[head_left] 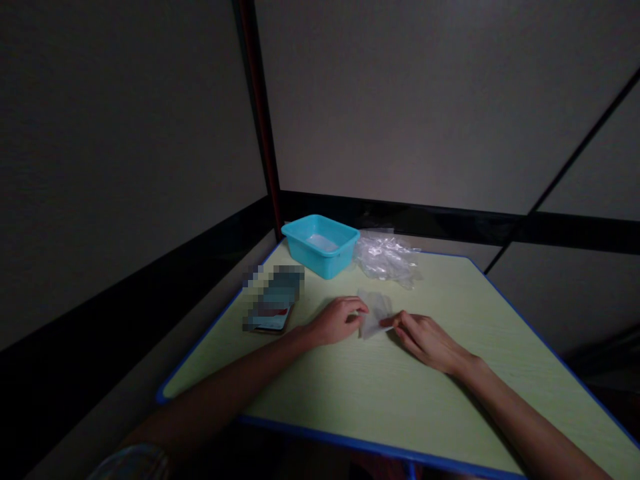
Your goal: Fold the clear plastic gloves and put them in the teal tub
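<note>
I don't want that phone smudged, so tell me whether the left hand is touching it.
Apart. The head view shows bare tabletop between the left hand and the phone, which lies to the hand's left.

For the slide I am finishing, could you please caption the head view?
Two hands handle a thin translucent sheet near a blue basin and crumpled clear plastic.
</note>
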`<control>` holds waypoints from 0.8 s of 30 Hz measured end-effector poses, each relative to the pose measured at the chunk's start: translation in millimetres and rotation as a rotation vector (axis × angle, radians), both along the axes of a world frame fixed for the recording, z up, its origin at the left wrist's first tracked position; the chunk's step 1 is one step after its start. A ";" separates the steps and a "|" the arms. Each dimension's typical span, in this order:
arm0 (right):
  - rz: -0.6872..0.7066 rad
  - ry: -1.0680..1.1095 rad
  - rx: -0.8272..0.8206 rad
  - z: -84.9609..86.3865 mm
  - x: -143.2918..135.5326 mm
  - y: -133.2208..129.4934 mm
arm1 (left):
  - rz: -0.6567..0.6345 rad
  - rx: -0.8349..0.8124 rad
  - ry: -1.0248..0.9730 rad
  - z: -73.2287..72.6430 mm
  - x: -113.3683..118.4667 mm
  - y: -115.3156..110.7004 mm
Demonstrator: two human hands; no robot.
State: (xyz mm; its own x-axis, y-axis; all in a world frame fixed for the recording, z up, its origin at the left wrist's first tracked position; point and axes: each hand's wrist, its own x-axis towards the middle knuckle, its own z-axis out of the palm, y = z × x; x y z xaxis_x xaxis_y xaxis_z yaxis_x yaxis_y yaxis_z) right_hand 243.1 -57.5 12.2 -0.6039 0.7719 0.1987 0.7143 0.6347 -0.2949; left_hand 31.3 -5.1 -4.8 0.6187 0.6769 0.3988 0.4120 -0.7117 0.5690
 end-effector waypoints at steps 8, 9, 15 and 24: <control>-0.164 0.354 -0.087 -3.1 -6.4 12.5 | -0.066 -0.092 -0.045 7.5 -3.9 -2.6; -0.170 0.395 -0.107 -2.5 -7.4 16.4 | -0.055 -0.095 -0.051 8.5 -3.2 -3.2; -0.142 0.599 -0.343 0.8 -8.2 41.2 | 0.122 -0.231 -0.150 -0.8 6.5 2.4; -0.183 0.716 -0.401 -15.3 -7.9 54.7 | 0.235 -0.368 -0.242 -21.2 11.9 23.6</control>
